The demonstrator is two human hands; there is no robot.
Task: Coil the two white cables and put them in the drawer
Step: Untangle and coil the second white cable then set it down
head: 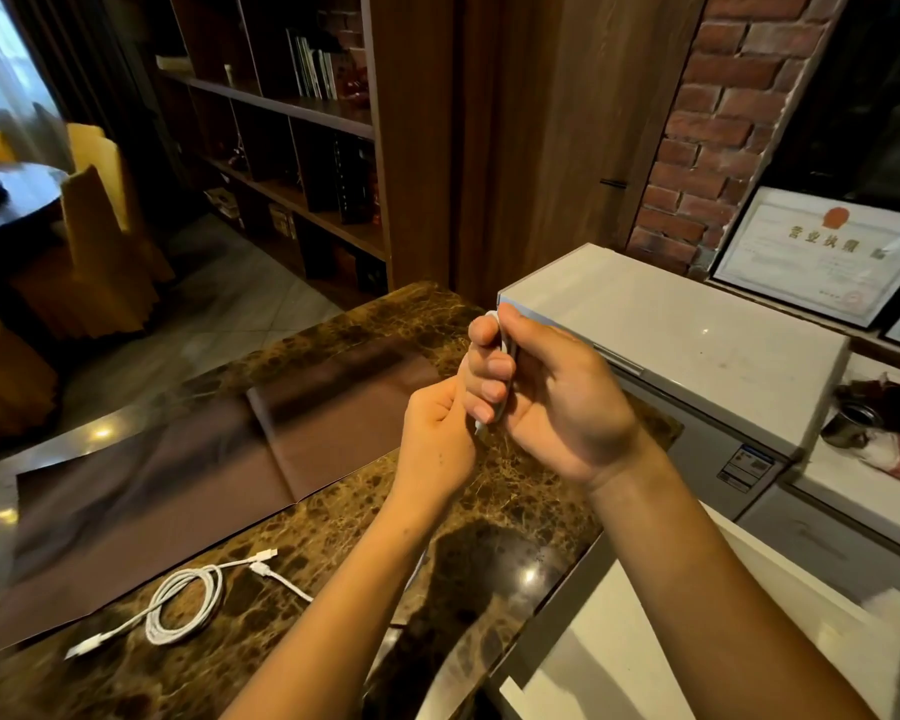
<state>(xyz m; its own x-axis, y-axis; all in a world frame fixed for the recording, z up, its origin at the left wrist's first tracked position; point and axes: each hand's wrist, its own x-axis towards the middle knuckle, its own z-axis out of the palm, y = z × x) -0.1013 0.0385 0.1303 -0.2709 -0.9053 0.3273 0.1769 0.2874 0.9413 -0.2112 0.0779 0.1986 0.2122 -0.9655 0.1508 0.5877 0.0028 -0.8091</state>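
right hand (pixel 552 402): fist curled tight round a bundled white cable (pixel 501 350), up above the marble counter (pixel 333 537), palm turned toward the camera

bundled white cable: mostly buried in that fist; only a white loop poking out the top by the thumb, and a short plug end sticking out the bottom under the little finger

left hand (pixel 437 439): closed too, knuckles pressed against the lower fingers of the right hand, just beside that plug end. Can't tell if pinching the cable or only touching, fingertips hidden

second white cable (pixel 185 602): flat on the marble counter, near its front-left part, well apart from both hands. Loosely looped into a rough circle, one plug trailing toward the counter's near edge, two more ends lying off the loop's far side toward the left forearm

brown mat (pixel 178 459): spread across the counter's left and far side, cable just off its near edge

white chest freezer (pixel 671 324): butted up right of the counter, behind the right hand

framed certificate (pixel 822 254): leaning on the brick wall past the freezer, away from the counter
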